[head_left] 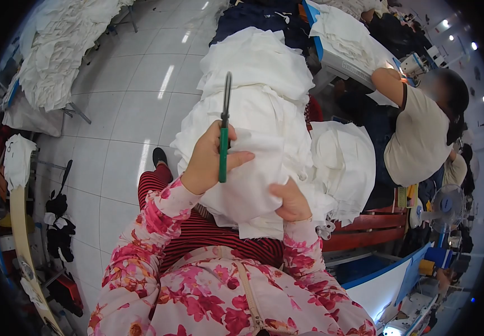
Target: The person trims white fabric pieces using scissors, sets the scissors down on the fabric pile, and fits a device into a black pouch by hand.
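Observation:
In my left hand (205, 159) is a pair of green-handled scissors (223, 154), seen edge-on with the metal blade pointing up and away from me. The thumb of that hand also lies on a white cloth piece (256, 179) held over my lap. My right hand (291, 201) is closed on the lower right edge of the same piece, its fingertips partly behind the fabric. Just beyond both hands rises a large pile of white cloth pieces (247, 106), stacked in thick folded bundles.
Another white bundle (342, 168) rests on a red bench (365, 231) at right. A person (421, 129) sits at a sewing table (345, 64) beyond it. A fan (446, 204) stands right. More white cloth (63, 50) heaps at far left, across the tiled floor (124, 112).

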{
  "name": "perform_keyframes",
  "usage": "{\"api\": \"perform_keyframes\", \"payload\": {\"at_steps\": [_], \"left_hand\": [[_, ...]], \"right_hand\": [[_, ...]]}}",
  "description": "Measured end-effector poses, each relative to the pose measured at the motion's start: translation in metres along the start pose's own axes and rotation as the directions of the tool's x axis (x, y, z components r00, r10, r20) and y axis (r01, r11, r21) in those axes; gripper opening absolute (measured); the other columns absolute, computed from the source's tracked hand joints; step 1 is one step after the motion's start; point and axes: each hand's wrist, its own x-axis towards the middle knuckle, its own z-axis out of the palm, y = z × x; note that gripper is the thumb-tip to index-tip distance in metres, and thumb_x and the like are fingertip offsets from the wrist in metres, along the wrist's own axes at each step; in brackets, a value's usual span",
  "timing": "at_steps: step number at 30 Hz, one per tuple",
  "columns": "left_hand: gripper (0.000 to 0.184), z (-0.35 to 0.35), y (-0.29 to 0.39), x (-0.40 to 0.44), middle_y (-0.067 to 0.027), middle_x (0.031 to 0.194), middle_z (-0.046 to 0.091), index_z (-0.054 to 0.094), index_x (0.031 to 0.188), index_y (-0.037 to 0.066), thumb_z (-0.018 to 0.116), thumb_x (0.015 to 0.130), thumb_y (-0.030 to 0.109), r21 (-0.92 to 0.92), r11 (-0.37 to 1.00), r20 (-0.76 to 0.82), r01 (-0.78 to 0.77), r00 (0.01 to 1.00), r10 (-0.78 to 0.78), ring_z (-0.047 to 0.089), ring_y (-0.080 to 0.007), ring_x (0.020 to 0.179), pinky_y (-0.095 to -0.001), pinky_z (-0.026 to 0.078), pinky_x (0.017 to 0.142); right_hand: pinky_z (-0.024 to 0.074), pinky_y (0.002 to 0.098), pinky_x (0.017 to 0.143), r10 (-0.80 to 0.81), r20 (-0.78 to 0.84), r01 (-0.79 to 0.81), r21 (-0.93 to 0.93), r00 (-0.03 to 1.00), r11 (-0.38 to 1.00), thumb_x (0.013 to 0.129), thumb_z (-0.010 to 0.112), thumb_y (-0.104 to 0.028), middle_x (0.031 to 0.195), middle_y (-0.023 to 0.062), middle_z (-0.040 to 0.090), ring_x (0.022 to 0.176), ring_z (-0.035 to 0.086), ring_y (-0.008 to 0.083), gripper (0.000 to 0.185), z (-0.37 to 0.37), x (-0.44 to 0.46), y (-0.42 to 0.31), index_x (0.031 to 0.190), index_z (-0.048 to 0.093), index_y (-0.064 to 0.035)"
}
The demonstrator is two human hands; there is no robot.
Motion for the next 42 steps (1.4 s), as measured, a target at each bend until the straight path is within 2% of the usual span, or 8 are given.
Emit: {"api": "perform_keyframes", "payload": {"at_steps": [3,9,12,24,27,30,33,42], "left_hand": [[0.040,0.002,-0.005,0.000,0.0041,0.070,0.044,0.049,0.089,0.005,0.082,0.070,0.016,0.203,0.979,-0.024,0.014,1.000,-0.010,0.040,-0.0049,0.062,-0.0204,0.036,0.055],[0.041,0.007,-0.008,-0.001,0.0020,0.072,0.048,0.051,0.095,0.001,0.081,0.071,0.016,0.181,0.980,0.041,0.082,0.995,-0.091,0.042,-0.0075,0.064,-0.0218,0.039,0.058],[0.040,0.009,-0.010,0.001,0.0021,0.073,0.048,0.051,0.095,0.002,0.080,0.071,0.014,0.217,0.976,0.023,-0.006,1.000,0.001,0.043,-0.0076,0.064,-0.0217,0.039,0.058],[0.030,0.002,-0.010,0.008,0.0008,0.072,0.054,0.056,0.094,0.002,0.076,0.075,0.013,0.104,0.994,-0.092,0.031,0.996,-0.021,0.046,-0.0072,0.061,-0.0229,0.042,0.058],[0.027,-0.005,0.005,0.005,-0.0085,0.072,0.059,0.060,0.095,0.000,0.073,0.077,0.016,0.488,0.870,-0.130,-0.067,0.980,0.148,0.052,-0.0163,0.059,-0.0279,0.044,0.059],[0.023,-0.021,0.004,-0.014,-0.0051,0.066,0.052,0.061,0.090,-0.002,0.071,0.080,0.017,0.637,0.755,0.138,-0.154,0.987,0.085,0.046,-0.0084,0.060,-0.0268,0.041,0.055],[0.027,-0.024,-0.015,-0.041,-0.0114,0.072,0.054,0.059,0.101,-0.001,0.068,0.081,0.016,0.600,0.794,0.335,-0.097,0.932,-0.139,0.049,-0.0152,0.061,-0.0301,0.043,0.058],[0.024,-0.013,-0.031,-0.054,-0.0162,0.079,0.058,0.059,0.102,-0.001,0.063,0.082,0.012,0.614,0.783,0.331,-0.096,0.932,-0.145,0.056,-0.0263,0.066,-0.0338,0.045,0.062]], "right_hand": [[0.0444,0.0371,0.097,-0.059,-0.052,0.056,-0.050,0.997,0.997,0.074,0.057,0.004,0.122,0.0119,0.056,0.112,0.055,0.0238,0.061,0.011,0.002,0.005,0.133,0.041,-0.0003],[0.0446,0.0363,0.096,-0.045,-0.093,0.060,0.158,0.995,0.986,0.073,0.049,0.010,0.126,0.0123,0.053,0.113,0.055,0.0239,0.065,-0.007,0.011,0.022,0.136,0.038,-0.0009],[0.0442,0.0365,0.098,0.093,-0.017,-0.076,0.441,0.996,0.894,0.078,0.053,0.006,0.127,0.0124,0.053,0.114,0.055,0.0236,0.059,-0.022,0.014,0.030,0.136,0.038,-0.0013],[0.0435,0.0409,0.100,-0.028,-0.004,0.028,0.211,1.000,0.977,0.088,0.057,-0.005,0.130,0.0158,0.051,0.117,0.053,0.0279,0.054,0.022,0.005,0.008,0.137,0.036,-0.0009],[0.0435,0.0409,0.100,-0.077,-0.124,0.109,0.281,0.989,0.953,0.091,0.056,-0.012,0.130,0.0157,0.051,0.116,0.054,0.0279,0.050,0.010,0.009,0.004,0.136,0.036,0.0002],[0.0436,0.0404,0.099,-0.241,-0.246,0.283,0.149,0.939,0.948,0.094,0.053,-0.018,0.131,0.0153,0.051,0.116,0.054,0.0276,0.048,0.002,0.011,-0.004,0.136,0.037,-0.0002],[0.0435,0.0399,0.099,-0.279,-0.298,0.328,0.132,0.913,0.935,0.095,0.052,-0.020,0.131,0.0144,0.051,0.117,0.053,0.0269,0.047,-0.010,0.011,-0.004,0.135,0.038,-0.0007],[0.0402,0.0403,0.102,-0.280,-0.227,0.323,0.183,0.933,0.929,0.098,0.048,-0.030,0.133,0.0133,0.050,0.120,0.050,0.0265,0.049,-0.007,0.005,-0.015,0.136,0.037,-0.0013]]}}
